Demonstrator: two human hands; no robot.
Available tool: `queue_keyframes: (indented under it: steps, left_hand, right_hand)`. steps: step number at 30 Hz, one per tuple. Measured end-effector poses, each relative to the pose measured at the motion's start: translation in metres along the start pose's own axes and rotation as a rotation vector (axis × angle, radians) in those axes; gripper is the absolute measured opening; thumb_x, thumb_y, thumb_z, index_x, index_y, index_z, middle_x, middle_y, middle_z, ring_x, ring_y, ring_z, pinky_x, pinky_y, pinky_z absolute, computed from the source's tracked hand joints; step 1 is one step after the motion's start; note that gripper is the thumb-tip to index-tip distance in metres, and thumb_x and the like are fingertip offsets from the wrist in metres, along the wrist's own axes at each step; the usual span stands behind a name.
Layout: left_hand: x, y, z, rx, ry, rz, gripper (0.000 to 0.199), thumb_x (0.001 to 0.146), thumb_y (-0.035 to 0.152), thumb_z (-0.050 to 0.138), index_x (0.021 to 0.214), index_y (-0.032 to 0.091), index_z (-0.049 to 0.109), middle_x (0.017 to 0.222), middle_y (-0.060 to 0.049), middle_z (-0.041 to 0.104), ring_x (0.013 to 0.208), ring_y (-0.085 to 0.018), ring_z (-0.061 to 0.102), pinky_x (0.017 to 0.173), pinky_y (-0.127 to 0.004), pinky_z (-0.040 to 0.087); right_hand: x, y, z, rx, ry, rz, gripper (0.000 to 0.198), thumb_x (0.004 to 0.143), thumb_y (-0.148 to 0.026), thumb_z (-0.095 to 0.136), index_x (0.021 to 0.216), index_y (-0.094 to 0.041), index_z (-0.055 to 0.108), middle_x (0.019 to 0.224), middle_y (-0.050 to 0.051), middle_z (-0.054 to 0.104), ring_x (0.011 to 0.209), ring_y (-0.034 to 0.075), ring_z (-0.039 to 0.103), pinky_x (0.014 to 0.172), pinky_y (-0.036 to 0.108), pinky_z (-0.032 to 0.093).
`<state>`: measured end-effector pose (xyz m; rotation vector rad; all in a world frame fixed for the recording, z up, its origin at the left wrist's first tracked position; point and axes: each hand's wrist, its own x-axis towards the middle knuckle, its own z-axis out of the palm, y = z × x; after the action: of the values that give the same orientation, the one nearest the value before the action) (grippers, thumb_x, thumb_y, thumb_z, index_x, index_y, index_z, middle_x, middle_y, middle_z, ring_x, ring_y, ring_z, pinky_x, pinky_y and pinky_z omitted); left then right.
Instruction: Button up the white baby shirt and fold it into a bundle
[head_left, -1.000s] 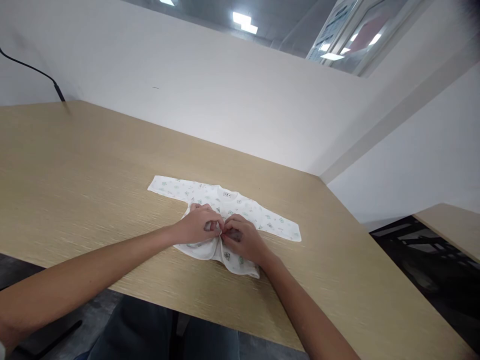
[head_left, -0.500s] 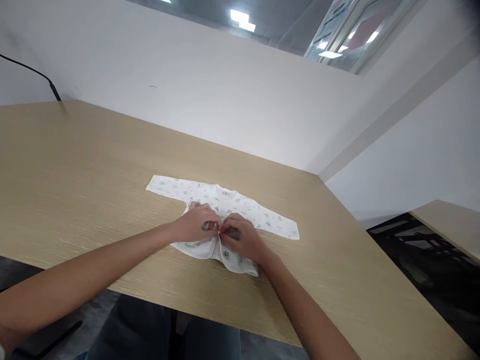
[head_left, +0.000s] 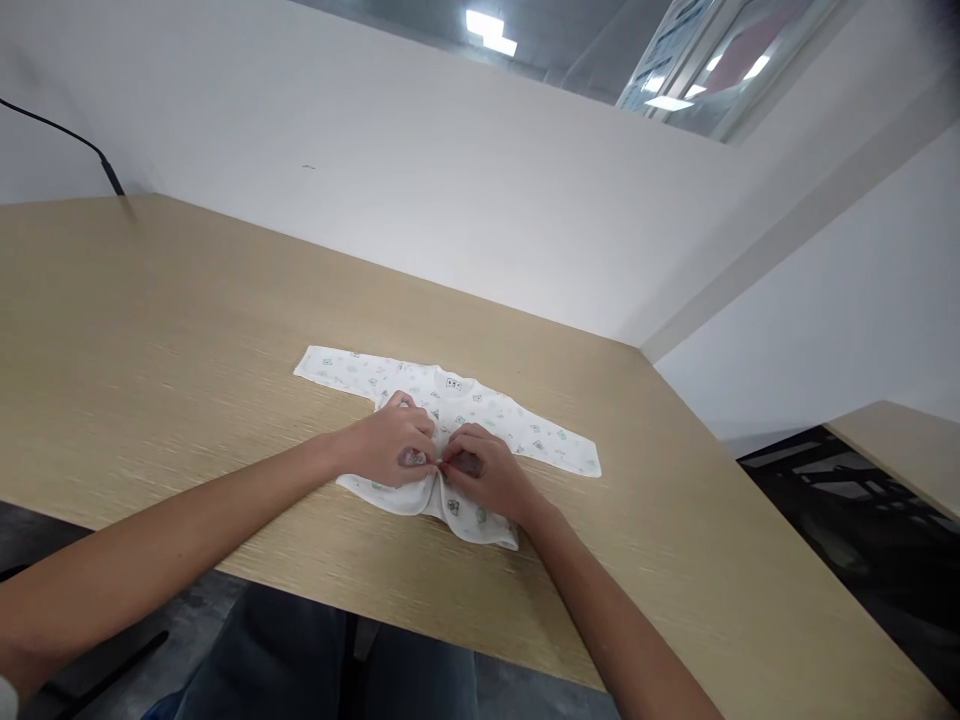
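Note:
A small white baby shirt [head_left: 480, 402] with a faint green and grey print lies front up, its sleeves spread to both sides and its neckline away from me. My left hand [head_left: 394, 440] pinches the left front edge near the middle of the opening. Close against it, my right hand [head_left: 486, 472] pinches the right front edge, fingertips meeting the left ones. The cloth between the fingertips is slightly raised, and the lower hem parts below them. Whatever fastener may sit under my fingers is hidden.
The shirt rests on a light wood-grain table [head_left: 187, 300] backed by a white partition [head_left: 450, 180]. A black cable [head_left: 111, 175] comes down at the far left corner. At the right stands another wooden surface [head_left: 892, 440] beside a dark opening. My legs are below the table's front edge.
My left hand has shifted slightly, its fingers more bunched over the front edge. My right hand keeps its pinch in nearly the same place. The view has tilted a little.

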<state>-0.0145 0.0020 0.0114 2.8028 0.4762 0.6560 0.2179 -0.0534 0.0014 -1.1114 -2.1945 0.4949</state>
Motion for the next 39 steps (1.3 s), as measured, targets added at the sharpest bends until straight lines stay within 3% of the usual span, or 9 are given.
queue_keyframes:
  steps: [15,23,31,39]
  left_hand:
    - [0.000,0.000,0.001,0.002,0.016,0.009,0.031,0.091,0.036,0.062,0.063,0.022,0.067,0.069,0.000,0.063,0.068,-0.014,0.053,0.096,-0.041,0.031]
    - [-0.001,0.002,-0.003,-0.044,0.010,0.036,0.017,0.090,0.034,0.061,0.088,0.025,0.075,0.081,-0.002,0.070,0.077,-0.017,0.061,0.098,-0.040,0.033]
    - [0.000,0.001,-0.002,-0.089,-0.041,0.030,0.020,0.091,0.039,0.061,0.091,0.029,0.079,0.077,-0.002,0.068,0.076,-0.017,0.060,0.096,-0.038,0.036]
    - [0.002,0.001,0.004,-0.042,0.043,-0.038,0.032,0.094,0.032,0.057,0.067,0.021,0.068,0.070,0.000,0.065,0.069,-0.014,0.056,0.092,-0.037,0.036]
  right_hand:
    - [-0.002,0.008,-0.003,-0.022,-0.020,-0.051,0.019,0.089,-0.015,0.069,0.097,-0.029,0.080,0.096,0.005,0.070,0.086,0.019,0.067,0.077,0.035,0.056]
    - [-0.003,0.009,-0.003,-0.039,-0.032,-0.052,0.019,0.090,-0.014,0.069,0.097,-0.028,0.079,0.095,0.004,0.071,0.089,0.020,0.067,0.079,0.035,0.056]
    - [-0.001,0.006,-0.005,-0.053,-0.039,-0.067,0.021,0.088,-0.011,0.067,0.096,-0.027,0.077,0.094,0.004,0.072,0.091,0.021,0.067,0.081,0.036,0.055]
    - [-0.001,0.003,-0.005,-0.063,-0.040,-0.068,0.009,0.092,-0.017,0.067,0.095,-0.024,0.073,0.093,0.004,0.070,0.089,0.019,0.064,0.081,0.034,0.052]
